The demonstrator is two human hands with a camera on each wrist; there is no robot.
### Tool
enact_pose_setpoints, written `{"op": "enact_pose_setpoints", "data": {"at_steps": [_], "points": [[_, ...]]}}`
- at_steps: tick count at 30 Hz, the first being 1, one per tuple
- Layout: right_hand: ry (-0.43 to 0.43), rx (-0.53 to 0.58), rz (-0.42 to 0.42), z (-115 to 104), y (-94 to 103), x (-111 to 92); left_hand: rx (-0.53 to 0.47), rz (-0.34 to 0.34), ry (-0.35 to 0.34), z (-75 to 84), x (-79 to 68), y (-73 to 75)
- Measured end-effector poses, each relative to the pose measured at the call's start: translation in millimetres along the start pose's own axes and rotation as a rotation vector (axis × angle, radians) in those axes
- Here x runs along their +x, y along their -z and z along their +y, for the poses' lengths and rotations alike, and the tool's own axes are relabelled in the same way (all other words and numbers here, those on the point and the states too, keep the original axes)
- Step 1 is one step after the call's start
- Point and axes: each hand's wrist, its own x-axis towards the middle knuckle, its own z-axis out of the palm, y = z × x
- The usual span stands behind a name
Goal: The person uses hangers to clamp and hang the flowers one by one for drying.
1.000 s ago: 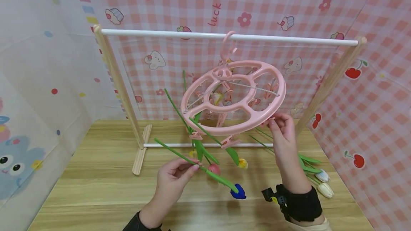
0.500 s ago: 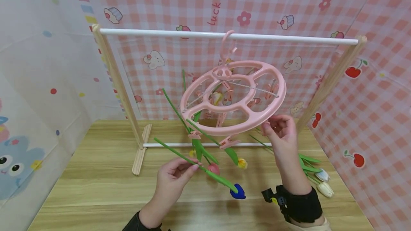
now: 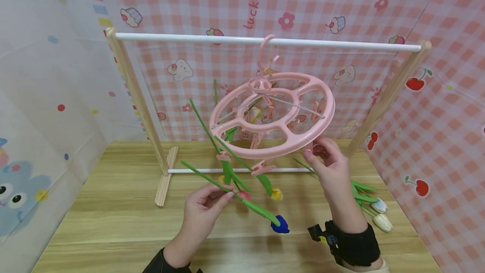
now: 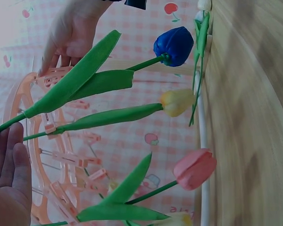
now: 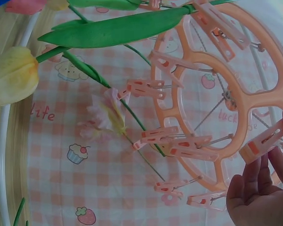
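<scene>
In the head view my left hand [image 3: 204, 210] pinches the green stem of an artificial blue tulip [image 3: 279, 224], its flower pointing down to the right. A round pink clip hanger [image 3: 261, 153] hangs tilted above. With thumb and fingers, my right hand [image 3: 331, 167] grips a pink clothespin [image 5: 264, 141] at the hanger's right rim; no stem shows in that clip. Other clips hold tulips by their stems: a yellow tulip [image 4: 177, 102] and a pink tulip [image 4: 195, 168] dangle near the blue one, flowers downward. A pale pink flower [image 5: 104, 115] hangs farther back.
The hanger's hook sits over the white rod [image 3: 182, 38] of a wooden-legged rack. A lower white bar [image 3: 204, 171] runs close over the wooden table [image 3: 113, 231]. White tulips [image 3: 382, 222] lie at the right, beyond my right forearm. Checked pink cloth [image 3: 227, 7] stands behind.
The hanger has swung slightly left with its clipped tulips. My right hand has shifted a little left and down along with its clothespin. My left hand and the blue tulip stay almost in place.
</scene>
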Motion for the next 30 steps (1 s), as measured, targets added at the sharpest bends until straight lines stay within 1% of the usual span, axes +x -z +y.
{"op": "enact_pose_setpoints", "data": {"at_steps": [6, 11, 18, 20, 23, 25, 27, 30], "points": [[-0.046, -0.002, -0.048, -5.7, -2.2, -5.1, -0.005, 0.001, -0.019, 2.1, 2.2, -1.0], [-0.053, 0.024, -0.094, -8.4, -4.1, -8.9, -0.013, 0.014, -0.011, 4.7, 3.9, -2.8], [-0.054, 0.024, -0.139, -11.1, -6.9, -13.7, -0.034, -0.017, -0.053, 5.4, 7.6, -3.5], [-0.054, 0.045, -0.156, -12.0, -8.2, -14.6, -0.024, -0.01, -0.053, 5.8, 8.2, -3.7], [-0.054, 0.099, -0.187, -13.0, -10.9, -16.0, -0.003, 0.019, -0.038, 6.8, 9.3, -4.4], [-0.064, 0.124, -0.204, -14.4, -12.7, -17.2, 0.003, 0.035, -0.041, 6.7, 10.3, -4.9], [-0.07, 0.138, -0.214, -15.6, -15.0, -18.1, 0.005, 0.04, -0.046, 6.7, 11.5, -5.2], [-0.079, 0.13, -0.227, -18.2, -18.1, -19.5, 0.012, 0.04, -0.049, 7.5, 13.9, -5.6]]}}
